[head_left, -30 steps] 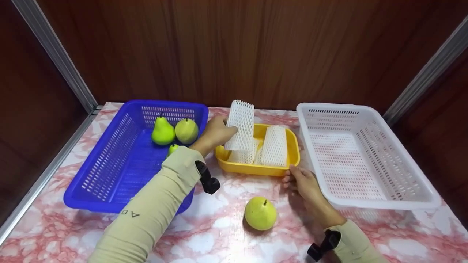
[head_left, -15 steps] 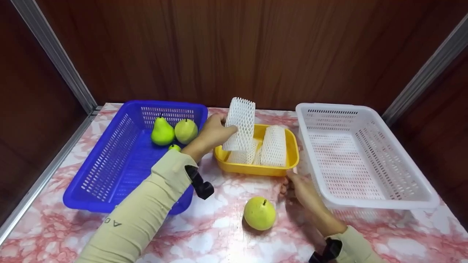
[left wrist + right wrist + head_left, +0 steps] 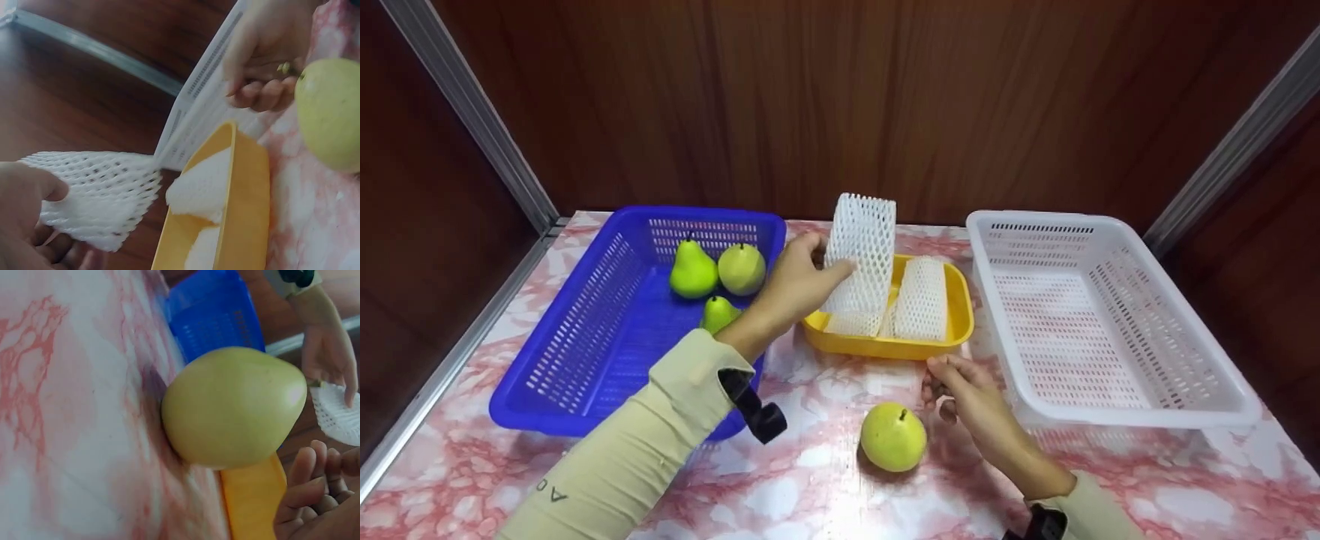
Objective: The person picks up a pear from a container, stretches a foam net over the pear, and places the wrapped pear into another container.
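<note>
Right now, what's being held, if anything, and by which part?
White mesh sleeve, pinched by the left hand at its left side in the head view. Right hand: nothing.

closed in on three sides by dark wood
backed by a brown wall (image 3: 855, 105) with upright streaky grain, flanked by a darker left wall (image 3: 420, 225) and right wall (image 3: 1275, 262); edged at the corners with grey metal strips (image 3: 478, 112); spread below with a table (image 3: 780, 487) marbled in pink, red and white; lit to a pale glare near the front middle.
</note>
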Motion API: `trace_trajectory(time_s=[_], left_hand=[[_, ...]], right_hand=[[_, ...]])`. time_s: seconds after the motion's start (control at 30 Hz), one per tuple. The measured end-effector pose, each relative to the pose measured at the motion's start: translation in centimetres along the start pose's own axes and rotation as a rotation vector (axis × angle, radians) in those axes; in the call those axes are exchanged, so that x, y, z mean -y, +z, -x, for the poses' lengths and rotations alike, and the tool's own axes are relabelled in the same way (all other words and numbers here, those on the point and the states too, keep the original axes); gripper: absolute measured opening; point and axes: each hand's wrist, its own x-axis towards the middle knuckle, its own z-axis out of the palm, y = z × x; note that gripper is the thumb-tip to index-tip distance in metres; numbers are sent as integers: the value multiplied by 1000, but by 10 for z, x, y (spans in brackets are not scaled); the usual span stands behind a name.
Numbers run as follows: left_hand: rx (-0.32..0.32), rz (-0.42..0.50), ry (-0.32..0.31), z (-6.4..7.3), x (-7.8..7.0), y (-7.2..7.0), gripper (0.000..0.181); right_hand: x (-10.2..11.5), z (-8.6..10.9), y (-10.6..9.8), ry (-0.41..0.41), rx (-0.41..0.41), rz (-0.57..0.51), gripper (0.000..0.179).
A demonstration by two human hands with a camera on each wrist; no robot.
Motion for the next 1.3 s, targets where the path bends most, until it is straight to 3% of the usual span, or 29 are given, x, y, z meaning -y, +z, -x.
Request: trace_trajectory(time_s=[0.17, 0.33, 0.57, 0.77, 1.0, 1.3], left_hand=[[-73, 75, 88, 12, -3, 10, 23], [-71, 110, 151, 28, -4, 22, 26], [-3, 123, 181, 53, -7, 36, 32], [70, 161, 212, 71, -7, 45, 37], [179, 197, 196, 86, 0, 50, 45], [302, 86, 239, 92, 4, 47, 58]], right_hand=[[11, 4, 4, -112, -39, -50, 22], [22, 8, 9, -170, -23, -62, 17], [30, 12, 15, -136, -2, -17, 17], [32, 13, 17, -116, -35, -18, 18], [35, 15, 18, -103, -64, -50, 19], [35, 12, 17, -78, -87, -72, 19]])
